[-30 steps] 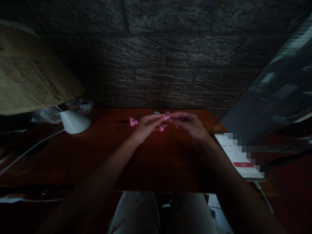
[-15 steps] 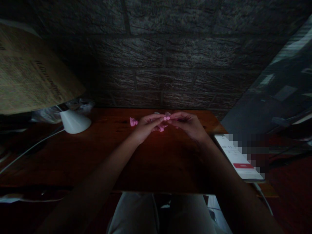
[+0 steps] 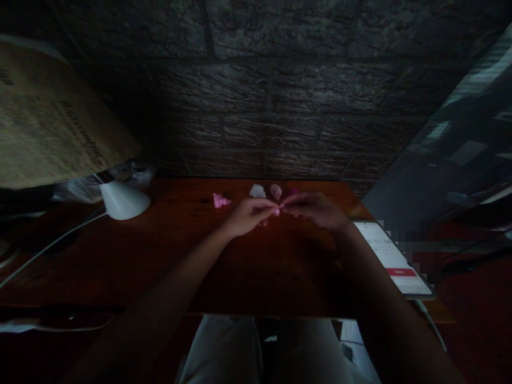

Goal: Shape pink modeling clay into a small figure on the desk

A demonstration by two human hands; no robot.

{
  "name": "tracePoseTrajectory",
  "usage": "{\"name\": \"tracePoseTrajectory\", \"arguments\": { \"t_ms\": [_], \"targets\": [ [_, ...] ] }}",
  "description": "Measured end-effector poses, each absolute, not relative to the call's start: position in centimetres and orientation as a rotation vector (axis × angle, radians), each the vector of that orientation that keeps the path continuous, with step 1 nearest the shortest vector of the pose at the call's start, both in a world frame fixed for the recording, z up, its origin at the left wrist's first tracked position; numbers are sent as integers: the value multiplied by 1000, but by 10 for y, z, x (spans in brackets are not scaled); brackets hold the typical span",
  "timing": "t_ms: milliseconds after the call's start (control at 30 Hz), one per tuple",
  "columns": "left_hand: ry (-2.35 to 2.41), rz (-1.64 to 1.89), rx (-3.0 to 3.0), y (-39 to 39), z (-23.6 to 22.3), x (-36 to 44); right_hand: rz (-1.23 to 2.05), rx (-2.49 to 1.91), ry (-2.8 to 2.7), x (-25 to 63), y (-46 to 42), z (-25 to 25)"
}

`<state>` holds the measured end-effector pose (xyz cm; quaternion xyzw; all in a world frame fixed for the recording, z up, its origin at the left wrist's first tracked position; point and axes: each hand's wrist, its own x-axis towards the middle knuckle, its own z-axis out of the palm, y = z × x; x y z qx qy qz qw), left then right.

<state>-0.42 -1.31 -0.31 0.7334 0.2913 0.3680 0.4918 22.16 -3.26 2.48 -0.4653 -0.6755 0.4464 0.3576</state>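
Observation:
Over the wooden table, the fingertips of my left hand (image 3: 250,214) pinch a small pink modelling clay piece (image 3: 276,212). My right hand (image 3: 314,208) meets it from the other side, thumb and forefinger closed at the piece's upper edge. What lies inside the fingers is mostly hidden. On the table left of my hands sits a knobbly pink clay shape (image 3: 220,200). Behind my hands are a white lump (image 3: 257,191), a pale pink lump (image 3: 276,191) and a darker magenta lump (image 3: 294,191), partly covered by my right hand.
A lamp with a white base (image 3: 125,200) and a printed shade (image 3: 60,117) stands at the left, its cable trailing forward. A lit phone (image 3: 394,256) lies at the table's right edge. Behind rises a brick-patterned wall (image 3: 264,90). The light is dim.
Both hands have come slightly lower and nearer to me, with the pink clay piece between them. The white, pale pink and magenta lumps behind now show more. Larger pink clay beneath my hands is no longer visible.

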Motion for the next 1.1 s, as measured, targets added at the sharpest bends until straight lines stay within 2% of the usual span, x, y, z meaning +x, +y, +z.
{"name": "tracePoseTrajectory", "arguments": {
  "t_ms": [133, 400, 1100],
  "targets": [
    [686, 757, 1957, -11, -13, -4, 1217, -1282, -2005, 227, -31, 22],
    [753, 702, 2174, -14, -12, -3, 1211, -1428, -2036, 228, -29, 16],
    [775, 799, 2189, -14, -15, -2, 1140, -1397, -2084, 223, -34, 20]
  ]
}}
